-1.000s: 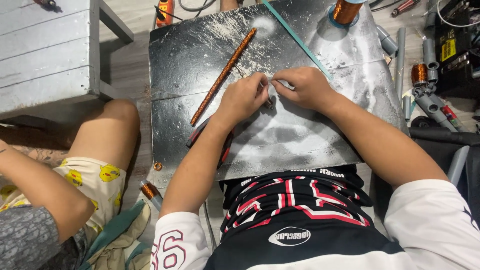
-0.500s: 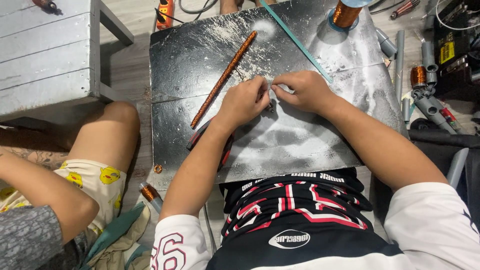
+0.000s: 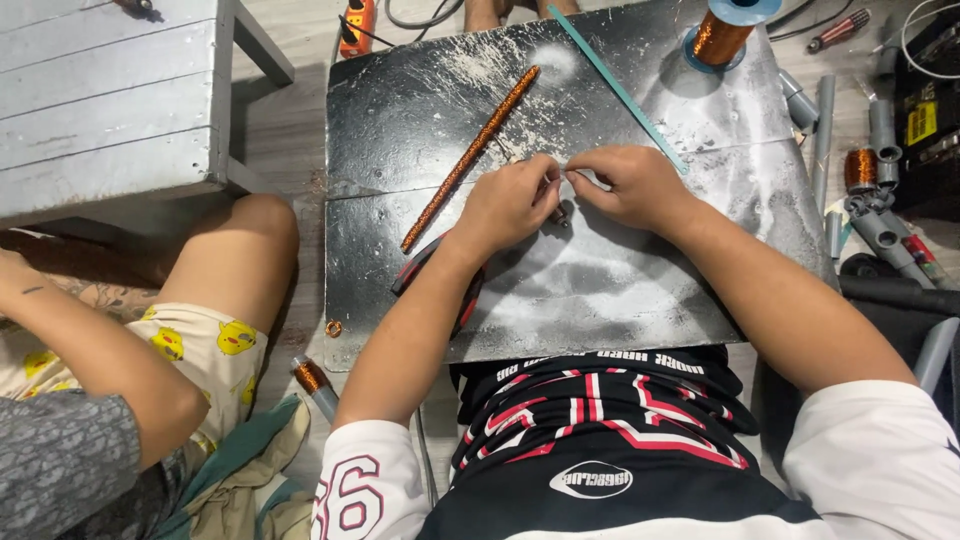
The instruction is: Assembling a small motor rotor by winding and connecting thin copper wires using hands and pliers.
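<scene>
Between the two hands there is a small piece of thin wire (image 3: 566, 172), pale and very fine, so its exact shape is hard to tell. It is at the middle of the dark metal sheet (image 3: 620, 290) that serves as the table, a little above its surface, where the fingertips of both hands meet. Just below the fingers a small dark metal part (image 3: 562, 212) lies on the sheet; I cannot tell what it is.

The left hand (image 3: 508, 203) comes in from the near left, with the forearm lying across the sheet and the knuckles up. Its fingers are curled and the tips are pressed together on the wire. The right hand (image 3: 628, 182) comes from the near right, the wrist a little raised, the thumb and first finger pinching the other end of the wire. The two hands are almost touching.

To the far left of the hands a long copper coil rod (image 3: 470, 156) lies diagonally on the sheet. A thin teal strip (image 3: 616, 88) lies diagonally at the far side, and a spool of copper wire (image 3: 722, 32) stands at the far right corner. Under the left forearm a red and black tool (image 3: 425, 270) is partly hidden. At the left another person sits with a bare knee (image 3: 250, 240) near the sheet.
</scene>
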